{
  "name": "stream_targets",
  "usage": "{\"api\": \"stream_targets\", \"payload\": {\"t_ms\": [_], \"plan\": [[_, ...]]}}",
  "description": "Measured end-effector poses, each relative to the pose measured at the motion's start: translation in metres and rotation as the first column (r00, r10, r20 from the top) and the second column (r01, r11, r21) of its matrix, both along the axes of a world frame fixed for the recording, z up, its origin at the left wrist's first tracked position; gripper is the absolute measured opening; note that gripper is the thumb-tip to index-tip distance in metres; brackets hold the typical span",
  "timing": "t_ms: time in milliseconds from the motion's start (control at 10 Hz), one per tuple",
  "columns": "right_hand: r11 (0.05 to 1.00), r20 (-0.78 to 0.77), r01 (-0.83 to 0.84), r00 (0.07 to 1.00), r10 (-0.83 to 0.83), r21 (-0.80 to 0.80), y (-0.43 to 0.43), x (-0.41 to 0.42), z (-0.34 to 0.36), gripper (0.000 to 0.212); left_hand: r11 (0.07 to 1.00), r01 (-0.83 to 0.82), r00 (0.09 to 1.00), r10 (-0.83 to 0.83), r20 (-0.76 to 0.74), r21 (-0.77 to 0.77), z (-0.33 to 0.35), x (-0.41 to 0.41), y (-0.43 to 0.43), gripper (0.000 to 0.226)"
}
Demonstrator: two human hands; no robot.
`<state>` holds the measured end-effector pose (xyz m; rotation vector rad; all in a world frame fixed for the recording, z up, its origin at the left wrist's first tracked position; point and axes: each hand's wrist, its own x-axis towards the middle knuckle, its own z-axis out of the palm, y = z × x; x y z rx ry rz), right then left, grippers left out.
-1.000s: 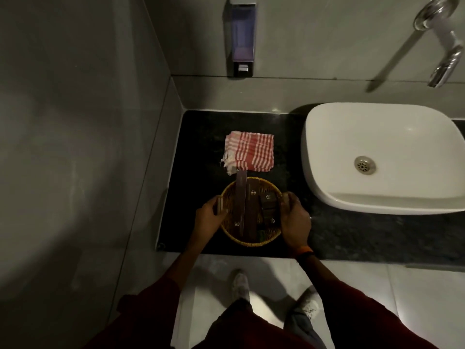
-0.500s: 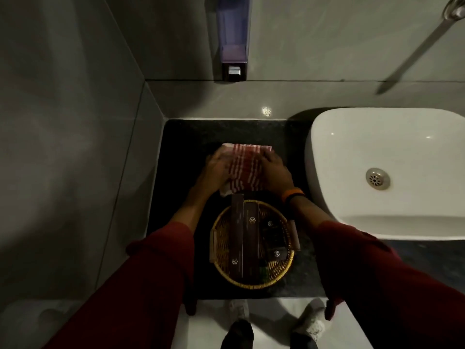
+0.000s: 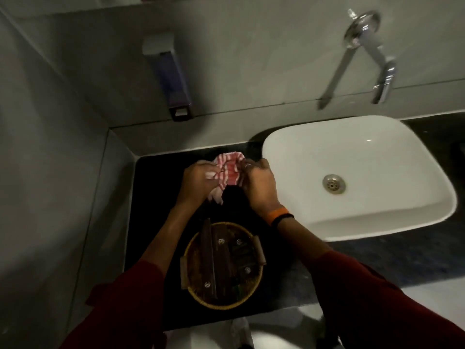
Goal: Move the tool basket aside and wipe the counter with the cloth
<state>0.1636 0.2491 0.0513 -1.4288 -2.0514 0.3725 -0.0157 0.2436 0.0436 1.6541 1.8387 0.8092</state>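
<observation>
A round woven tool basket [image 3: 196, 297] with dark wooden-handled tools stands near the front edge of the black counter [image 3: 151, 197]. Behind it, a red-and-white striped cloth [image 3: 230, 170] is bunched up and lifted off the counter between both hands. My left hand [image 3: 197, 181] grips its left side and my right hand [image 3: 259, 183] grips its right side. Both hands are beyond the basket and apart from it. An orange band sits on the right wrist.
A white basin [image 3: 377, 222] with a metal drain stands on the counter right of the hands. A chrome tap [image 3: 382, 79] and a soap dispenser [image 3: 173, 81] hang on the grey back wall. A grey wall bounds the counter's left side.
Both hands left the basket's sides and reached back to the cloth. The flat cloth is now gathered and lifted between them. The basket stays near the front edge.
</observation>
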Motion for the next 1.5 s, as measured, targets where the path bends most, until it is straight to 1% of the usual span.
{"api": "stream_targets", "payload": {"t_ms": [100,200,300,400,500,600,700,800,900,1000,1100,1200,1300,1400,1500], "plan": [[0.996,-0.039,0.085,0.996,-0.086,-0.016,0.007,0.071,0.027,0.026,0.996,0.05,0.999,-0.05,-0.01,0.075,0.034,0.063,0.017,0.026],[0.992,-0.042,0.122,0.991,-0.124,-0.033,0.014,0.163,0.042,0.029,0.989,0.126,0.992,-0.127,0.004,0.083,0.053,0.151,0.028,0.029],[0.977,0.004,0.195,0.981,-0.195,-0.081,0.021,0.264,0.047,0.04,0.984,0.173,0.985,-0.174,0.008,0.05,0.064,0.256,0.039,0.029],[0.962,0.054,0.251,0.968,-0.246,-0.106,0.031,0.375,0.046,0.044,0.968,0.249,0.968,-0.249,0.042,0.0,0.069,0.359,0.048,0.029],[0.96,0.004,0.261,0.965,-0.262,-0.105,0.04,0.479,0.047,0.034,0.96,0.278,0.944,-0.271,0.19,-0.012,0.046,0.463,0.061,0.022],[0.937,-0.007,0.319,0.946,-0.323,-0.14,0.045,0.566,0.048,0.034,0.981,0.189,0.962,-0.179,0.208,-0.03,0.036,0.552,0.072,0.018],[0.88,-0.03,0.391,0.91,-0.413,-0.27,0.056,0.637,0.044,0.037,0.917,0.347,0.937,-0.331,0.11,-0.196,0.053,0.637,0.091,0.025],[0.829,-0.021,0.444,0.878,-0.479,-0.338,0.064,0.692,0.035,0.036,0.895,0.383,0.924,-0.365,0.115,-0.23,0.037,0.692,0.103,0.029],[0.816,0.047,0.455,0.881,-0.471,-0.355,0.07,0.73,0.023,0.028,0.864,0.379,0.925,-0.339,0.172,-0.331,0.024,0.739,0.114,0.043],[0.801,0.06,0.439,0.888,-0.456,-0.407,0.075,0.757,0.009,0.024,0.85,0.379,0.925,-0.345,0.158,-0.365,0.005,0.764,0.119,0.032],[0.792,0.085,0.408,0.905,-0.417,-0.455,0.078,0.78,-0.018,0.019,0.838,0.414,0.905,-0.422,0.058,-0.356,-0.018,0.781,0.115,0.03],[0.743,0.262,0.397,0.917,-0.3,-0.539,0.08,0.795,-0.063,0.038,0.77,0.489,0.774,-0.6,-0.203,-0.411,-0.052,0.78,0.107,0.047],[0.67,0.468,0.498,0.849,-0.246,-0.551,0.079,0.792,-0.079,0.057,0.738,0.525,0.637,-0.671,-0.379,-0.424,-0.077,0.772,0.099,0.063],[0.766,0.547,0.494,0.806,-0.226,-0.411,0.079,0.779,-0.076,0.053,0.761,0.541,0.667,-0.647,-0.369,-0.357,-0.082,0.769,0.098,0.065],[0.864,0.27,0.427,0.894,-0.358,-0.268,0.082,0.757,-0.064,0.043,0.888,0.443,0.818,-0.457,-0.349,-0.124,-0.075,0.759,0.102,0.058]]}}
